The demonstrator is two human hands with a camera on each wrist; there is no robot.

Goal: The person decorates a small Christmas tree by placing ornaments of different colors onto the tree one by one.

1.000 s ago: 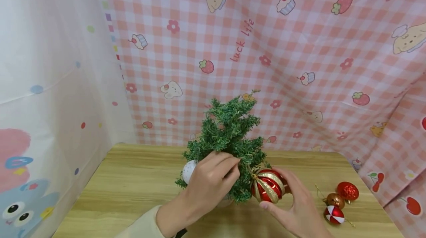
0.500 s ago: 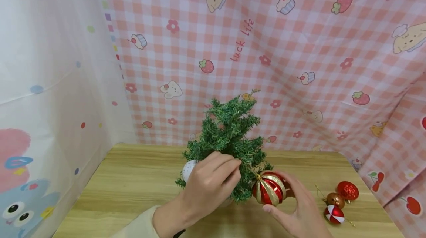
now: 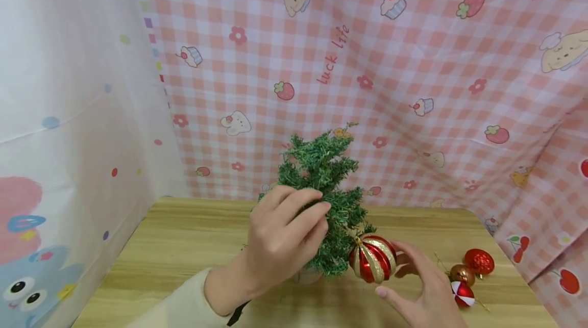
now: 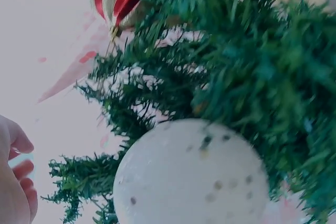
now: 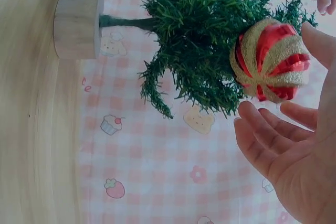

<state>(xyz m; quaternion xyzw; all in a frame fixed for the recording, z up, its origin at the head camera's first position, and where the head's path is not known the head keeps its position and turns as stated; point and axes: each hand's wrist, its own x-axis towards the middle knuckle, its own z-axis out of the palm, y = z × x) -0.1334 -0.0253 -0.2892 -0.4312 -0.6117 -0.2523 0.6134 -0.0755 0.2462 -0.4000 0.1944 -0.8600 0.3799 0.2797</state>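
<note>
A small green artificial Christmas tree [image 3: 342, 205] stands upright on the table. From its lower right side hangs a red ball ornament with gold glitter stripes [image 3: 373, 259]. My right hand [image 3: 424, 287] is just right of that ornament, its fingers spread and apart from it. In front of the tree is my left hand [image 3: 282, 241], with loosely bent fingers and nothing seen between them. A white dotted ball ornament [image 4: 189, 182] hangs among the branches in the left wrist view; my left hand hides it in the head view.
Several other ornaments lie at the table's right: a red glittery one [image 3: 480, 261], a brown one [image 3: 462, 275] and a red-and-white one [image 3: 463, 294]. The tree has a round wooden base [image 5: 79, 23]. A pink checked cloth [image 3: 413, 62] hangs behind the wooden table [image 3: 184, 246].
My left hand has let go near the branch and risen slightly, its fingers spreading. My right hand has drawn back to the right, off the striped ornament, which now hangs by itself.
</note>
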